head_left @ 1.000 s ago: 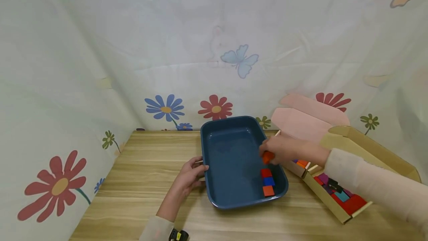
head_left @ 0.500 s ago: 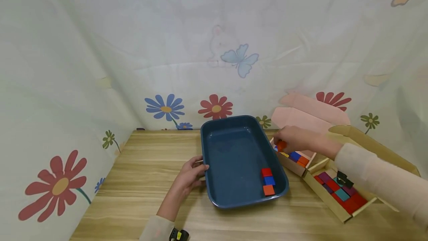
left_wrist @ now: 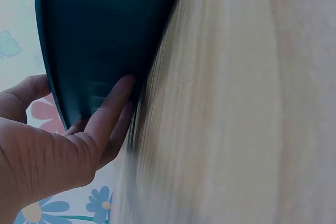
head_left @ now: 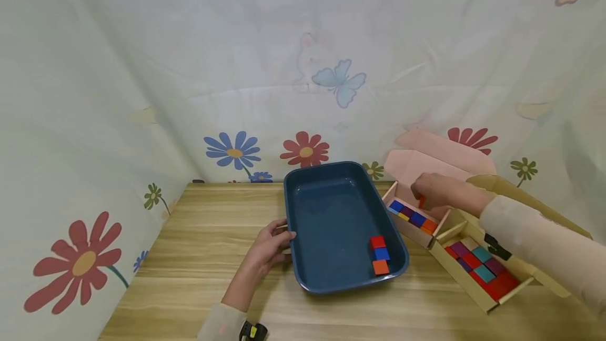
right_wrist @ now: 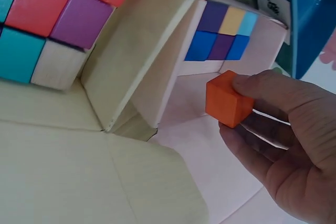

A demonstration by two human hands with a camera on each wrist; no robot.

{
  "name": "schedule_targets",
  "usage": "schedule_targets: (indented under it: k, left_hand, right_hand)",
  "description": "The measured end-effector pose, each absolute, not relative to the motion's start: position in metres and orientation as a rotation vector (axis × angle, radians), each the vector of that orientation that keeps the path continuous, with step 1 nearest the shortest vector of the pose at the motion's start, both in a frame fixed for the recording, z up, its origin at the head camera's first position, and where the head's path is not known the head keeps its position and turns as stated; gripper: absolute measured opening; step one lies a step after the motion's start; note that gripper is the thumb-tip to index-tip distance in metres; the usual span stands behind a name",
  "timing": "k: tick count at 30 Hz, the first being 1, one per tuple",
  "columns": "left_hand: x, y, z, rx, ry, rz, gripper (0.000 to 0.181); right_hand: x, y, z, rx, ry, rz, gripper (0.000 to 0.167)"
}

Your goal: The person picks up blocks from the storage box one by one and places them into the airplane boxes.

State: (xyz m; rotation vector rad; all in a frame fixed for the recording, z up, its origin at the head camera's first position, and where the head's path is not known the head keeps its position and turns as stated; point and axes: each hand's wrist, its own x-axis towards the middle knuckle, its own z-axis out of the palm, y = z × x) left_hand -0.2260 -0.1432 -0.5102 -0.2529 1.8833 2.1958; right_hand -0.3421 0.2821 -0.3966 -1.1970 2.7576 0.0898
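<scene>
An orange cube (right_wrist: 229,99) is pinched between the thumb and fingers of my right hand (head_left: 437,192), above the open pink box (head_left: 416,234). Blue, purple, yellow and orange cubes (head_left: 418,219) lie together inside that box. My left hand (head_left: 268,250) grips the left side of a dark blue tray (head_left: 326,220). Its thumb is over the rim, and in the left wrist view its fingers (left_wrist: 113,100) press the outer wall. Along the tray's right side lie a red cube (head_left: 377,242), a blue cube (head_left: 381,254) and an orange-red cube (head_left: 381,267).
A cream cardboard box (head_left: 461,280) stands open at the right, touching the pink box, with several red, purple and teal cubes (head_left: 483,272) inside. Its lid leans back behind my right forearm. A flowered curtain (head_left: 265,67) hangs behind the wooden table (head_left: 208,236).
My right hand has moved from above the tray to the right, over the pink box, carrying the orange cube. The left hand and the tray have stayed in place.
</scene>
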Motion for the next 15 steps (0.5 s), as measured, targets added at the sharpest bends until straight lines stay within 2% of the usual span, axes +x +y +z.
schedule_targets:
  k: [15]
  left_hand:
    - [-0.221, -0.144, -0.514, -0.264, 1.892, 2.170, 0.063]
  right_hand:
    - [-0.334, 0.277, -0.420, -1.030, 2.697, 0.339, 0.017]
